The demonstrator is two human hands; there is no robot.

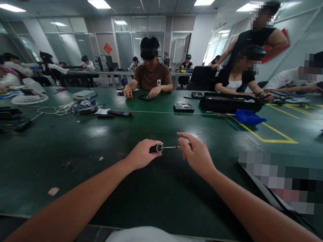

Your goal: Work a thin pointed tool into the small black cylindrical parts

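My left hand [143, 153] is closed around a short black cylinder [153, 148], its pale-ringed open end turned to the right. A screwdriver [170, 147] with a thin metal shaft and a red handle runs from that end to my right hand [196, 153]. The shaft tip meets the ringed end; how deep it sits I cannot tell. My right thumb and fingers pinch the red handle, most of which they hide, while the index finger stretches out to the left. Both hands are above the green tabletop [144, 201], near its front edge.
Across the table a person in a brown shirt handles a small device. Between us lie a black drive-like box [183, 107], a blue tray [248, 117], a long black casing [230, 103], a bundle of cables [84, 106] and a white fan [29, 98]. A pixelated panel lies at right.
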